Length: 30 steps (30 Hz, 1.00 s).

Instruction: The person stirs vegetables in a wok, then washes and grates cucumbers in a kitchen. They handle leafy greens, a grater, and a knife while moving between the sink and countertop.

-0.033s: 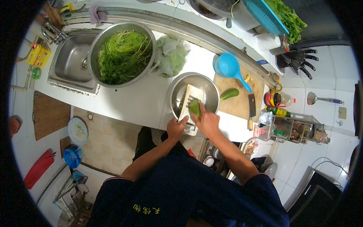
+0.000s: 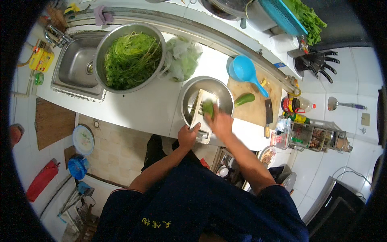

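A white grater slants into a round steel bowl on the counter, its handle end sticking out over the near rim. My left hand is closed on the grater's edge beside that handle. Blurred by motion, my right hand presses a green cucumber piece against the grater's holes. Another green cucumber lies on the wooden cutting board right of the bowl. What lies in the bowl beneath the grater is mostly hidden.
A cleaver and a blue ladle-like scoop rest on the board. Left of the bowl are a plastic bag of greens, a large basin of leafy greens and a sink. Bottles and a seasoning rack stand at right.
My right hand and the cucumber piece have shifted slightly up along the grater, away from me. My left hand and the grater are nearly still.
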{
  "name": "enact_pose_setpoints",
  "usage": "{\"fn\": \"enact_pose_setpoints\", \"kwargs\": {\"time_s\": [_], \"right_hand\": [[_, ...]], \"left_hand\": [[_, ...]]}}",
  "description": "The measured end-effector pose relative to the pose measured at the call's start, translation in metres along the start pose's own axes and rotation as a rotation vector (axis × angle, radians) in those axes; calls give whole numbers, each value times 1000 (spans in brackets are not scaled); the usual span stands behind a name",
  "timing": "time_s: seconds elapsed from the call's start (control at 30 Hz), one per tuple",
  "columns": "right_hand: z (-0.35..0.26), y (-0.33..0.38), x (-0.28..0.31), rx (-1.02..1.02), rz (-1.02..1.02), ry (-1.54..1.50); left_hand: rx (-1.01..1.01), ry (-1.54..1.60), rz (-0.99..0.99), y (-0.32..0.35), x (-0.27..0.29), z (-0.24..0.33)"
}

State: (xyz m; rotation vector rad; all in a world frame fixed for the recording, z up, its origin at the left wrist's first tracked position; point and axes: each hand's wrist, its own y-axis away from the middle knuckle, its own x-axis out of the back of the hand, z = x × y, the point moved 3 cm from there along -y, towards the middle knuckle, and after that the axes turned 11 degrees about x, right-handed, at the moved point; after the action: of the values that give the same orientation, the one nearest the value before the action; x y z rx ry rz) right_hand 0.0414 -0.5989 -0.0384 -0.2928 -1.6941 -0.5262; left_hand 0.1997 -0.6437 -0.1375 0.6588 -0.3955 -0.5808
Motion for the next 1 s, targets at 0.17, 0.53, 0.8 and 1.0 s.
{"fn": "enact_pose_setpoints", "kwargs": {"time_s": [0.17,0.53,0.8,1.0], "right_hand": [[34,-55,-14,-103,40,-4],[33,-68,-21,-158,-42,78],[-24,19,30,120,-48,-29],[20,-72,-18,-104,-59,16]], "left_hand": [[2,-41,4,-3,3,1],[-44,-10,18,2,1,-1],[12,46,7,-15,-9,-29],[14,-92,11,-1,5,7]]}}
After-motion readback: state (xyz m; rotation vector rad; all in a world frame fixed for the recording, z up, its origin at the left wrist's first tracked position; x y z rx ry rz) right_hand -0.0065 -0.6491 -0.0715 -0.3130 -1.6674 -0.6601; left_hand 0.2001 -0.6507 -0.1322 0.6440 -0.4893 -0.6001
